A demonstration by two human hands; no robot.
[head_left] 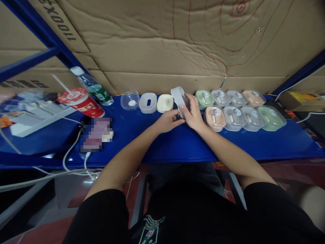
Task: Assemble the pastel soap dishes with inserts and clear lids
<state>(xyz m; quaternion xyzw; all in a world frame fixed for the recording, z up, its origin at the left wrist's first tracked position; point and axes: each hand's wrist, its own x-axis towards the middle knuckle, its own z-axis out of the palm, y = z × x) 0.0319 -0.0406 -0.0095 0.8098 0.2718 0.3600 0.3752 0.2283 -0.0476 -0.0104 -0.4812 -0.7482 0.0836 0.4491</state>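
Note:
Above the blue table (pixel 157 145), my right hand (pixel 193 113) holds a light grey plastic box part (pixel 179 97), tilted up on its side, with the thumb on its near face. My left hand (pixel 166 121) is closed at the lower end of this part, its fingertips bent against it; what lies between those fingertips is partly hidden. Just beyond the hands stand a cream plastic box part (pixel 165 103), a pale grey part with a dark oval slot (pixel 148 103) and a clear plastic cover (pixel 130 100) with a white round spot.
Right of my hands, several clear-covered boxes stand in two rows, among them a peach box (pixel 214 118) and a green box (pixel 271 118). To the left are a red paper cup (pixel 82 102), a water bottle (pixel 93 86), a pixelated object (pixel 96 134) and cables. Cardboard (pixel 142 40) rises behind.

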